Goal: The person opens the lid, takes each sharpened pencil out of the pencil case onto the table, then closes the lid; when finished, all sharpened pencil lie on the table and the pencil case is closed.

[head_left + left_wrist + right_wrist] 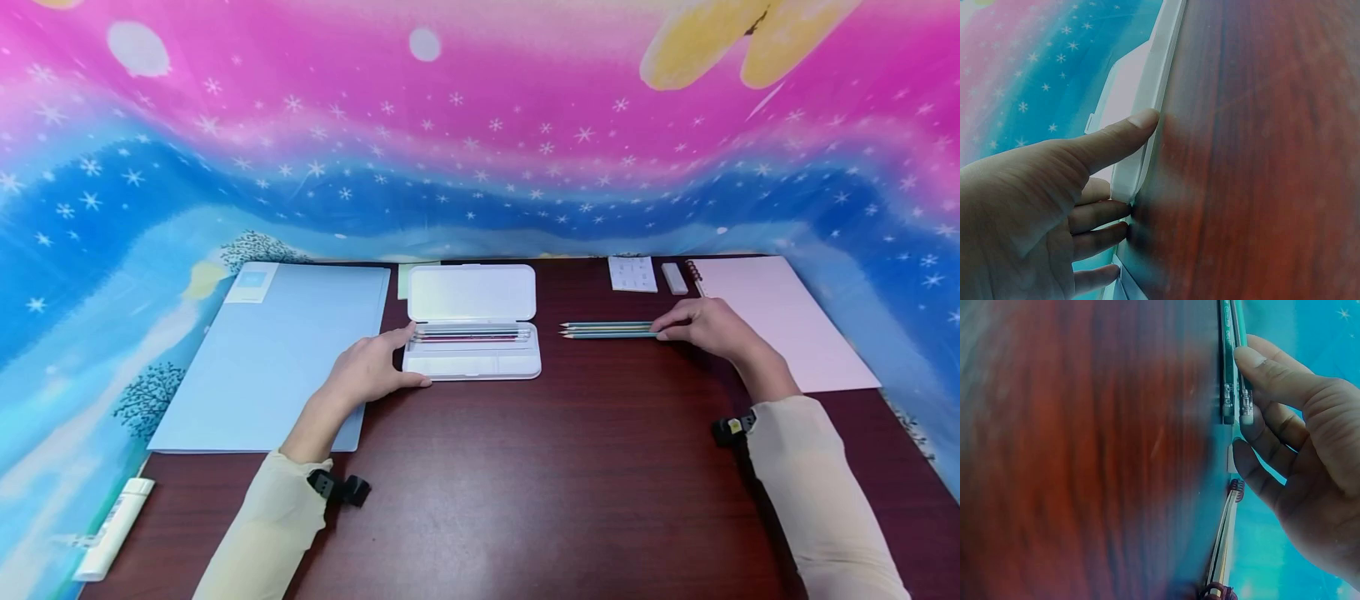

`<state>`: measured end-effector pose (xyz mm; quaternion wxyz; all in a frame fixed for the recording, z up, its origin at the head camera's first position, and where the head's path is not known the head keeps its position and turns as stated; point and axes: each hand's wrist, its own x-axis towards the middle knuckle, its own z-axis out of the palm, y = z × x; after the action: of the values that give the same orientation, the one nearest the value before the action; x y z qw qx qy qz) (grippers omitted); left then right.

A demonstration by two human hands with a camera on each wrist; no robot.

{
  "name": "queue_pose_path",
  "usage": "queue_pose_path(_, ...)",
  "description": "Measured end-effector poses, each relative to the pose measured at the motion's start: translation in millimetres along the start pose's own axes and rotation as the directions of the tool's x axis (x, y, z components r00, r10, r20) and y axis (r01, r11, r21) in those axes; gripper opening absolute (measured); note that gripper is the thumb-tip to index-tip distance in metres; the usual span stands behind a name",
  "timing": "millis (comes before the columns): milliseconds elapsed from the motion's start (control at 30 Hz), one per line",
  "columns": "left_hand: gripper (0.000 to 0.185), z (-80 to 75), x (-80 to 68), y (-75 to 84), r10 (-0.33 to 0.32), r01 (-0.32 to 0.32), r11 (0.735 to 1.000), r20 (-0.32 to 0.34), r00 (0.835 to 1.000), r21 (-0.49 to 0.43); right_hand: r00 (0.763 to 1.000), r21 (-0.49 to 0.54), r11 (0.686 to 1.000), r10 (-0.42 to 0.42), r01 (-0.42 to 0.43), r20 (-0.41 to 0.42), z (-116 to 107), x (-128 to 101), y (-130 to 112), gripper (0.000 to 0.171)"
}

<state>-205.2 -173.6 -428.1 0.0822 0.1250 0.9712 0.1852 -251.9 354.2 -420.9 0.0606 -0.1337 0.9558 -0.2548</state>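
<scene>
my left hand (pixel 367 371) bracing the open white pencil case (pixel 472 354) mid-table with straight fingers and thumb, my right hand (pixel 705 327) pinching the eraser ends of green pencils (pixel 607 330) lying just right of the case

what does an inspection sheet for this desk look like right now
surface: dark red-brown wooden table.
job's things: white pencil case, lid open, pencils inside; green pencils lying together on the table to its right.
clutter: light blue folder at left; pink spiral notebook at right; white eraser and small printed card at the back; white tube at the near left edge.
grippers: left hand touches the case's left end, thumb on its front edge; right hand pinches the eraser ends of the green pencils.
cables: nothing seen.
surroundings: pink and blue starry backdrop cloth behind and beside the table.
</scene>
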Motion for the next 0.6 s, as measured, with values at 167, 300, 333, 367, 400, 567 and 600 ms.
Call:
queue_pose_path(167,0.101,1.1,1.0,-1.0,0.003,-0.003,1.000,0.001,1.000,-0.002,1.000,-0.015,1.000,-0.020,0.020,0.004,1.0,2.1,1.1,0.013)
queue_pose_path(300,0.101,0.6,1.0,-0.6,-0.001,0.001,1.000,0.005,1.000,-0.004,0.999,-0.037,0.998,-0.043,0.043,0.005,3.1,5.3,1.6,0.012)
queue_pose_path(333,0.101,0.6,1.1,-0.5,-0.002,0.002,1.000,0.005,1.000,-0.003,0.999,-0.040,0.998,-0.046,0.046,0.006,3.6,6.1,1.6,0.012)
queue_pose_path(367,0.101,0.6,0.9,-0.3,-0.002,0.002,1.000,0.003,1.000,-0.003,0.999,-0.045,0.998,-0.051,0.051,0.008,4.1,6.9,1.4,0.012)
queue_pose_path(400,0.101,0.5,0.7,-0.1,0.000,0.000,1.000,0.002,1.000,-0.004,0.999,-0.046,0.997,-0.053,0.054,0.012,4.5,7.8,1.0,0.013)
queue_pose_path(567,0.101,0.2,-0.8,1.1,0.001,-0.001,1.000,-0.006,1.000,-0.007,0.998,-0.053,0.997,-0.055,0.057,0.031,5.8,10.1,-1.5,0.014)
queue_pose_path(600,0.101,0.3,-1.0,1.1,0.004,-0.004,1.000,-0.005,1.000,-0.008,0.998,-0.053,0.997,-0.055,0.057,0.033,5.8,10.2,-2.2,0.013)
